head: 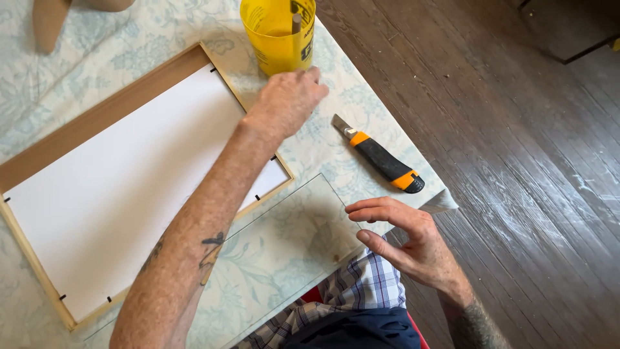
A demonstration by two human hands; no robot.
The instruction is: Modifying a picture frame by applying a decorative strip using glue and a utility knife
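The clear, thin glass pane [284, 239] overhanging the tabletop's [361, 110] near edge looks stiff, slick, fragile; right hand [403, 236] loosely open at its corner, left hand [287, 100] empty near the yellow plastic cup [274, 45].

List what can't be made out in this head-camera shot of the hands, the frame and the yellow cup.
- Yellow cup, head view: its top is cut off by the upper edge, so its contents are unclear.
- Left hand: fingertips are curled out of sight, so contact with the cup cannot be told.
- Wooden frame: the left forearm crosses it, and its left corner runs off the picture.
- Glass sheet under the right hand: see-through, edges faint, lower part off frame.
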